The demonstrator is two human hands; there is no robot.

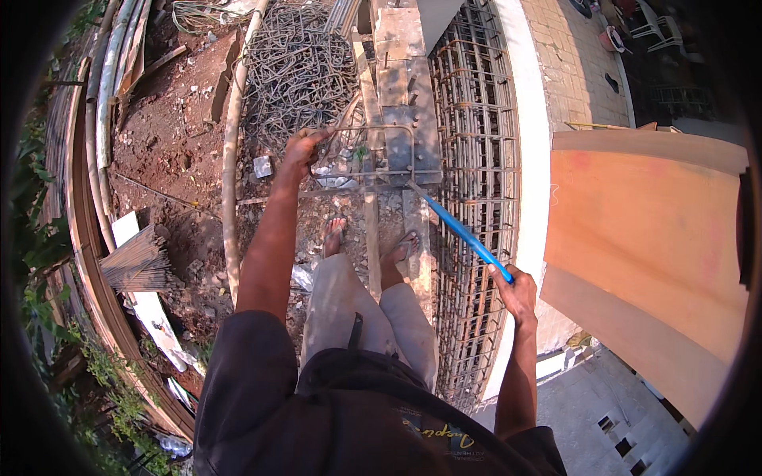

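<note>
My left hand (pixel 304 151) is closed around a thin steel rod (pixel 373 127), bent with square corners into part of a rectangle. The rod lies over the dark top of a wooden bench (pixel 421 131) that has short metal pegs standing in it. My right hand (pixel 516 293) grips the lower end of a long rebar bender (pixel 464 230) with a blue handle. Its far tip meets the bench edge close to the rod's near side; whether it hooks the rod is too small to tell.
A tangled heap of bent steel stirrups (pixel 298 71) lies beyond my left hand. Long reinforcement cages (pixel 476 119) run along the right, beside a white wall edge (pixel 533 95). An orange-brown board (pixel 647 222) stands farther right. Straight rods (pixel 139 262) are bundled at left, near a bamboo pole (pixel 232 159).
</note>
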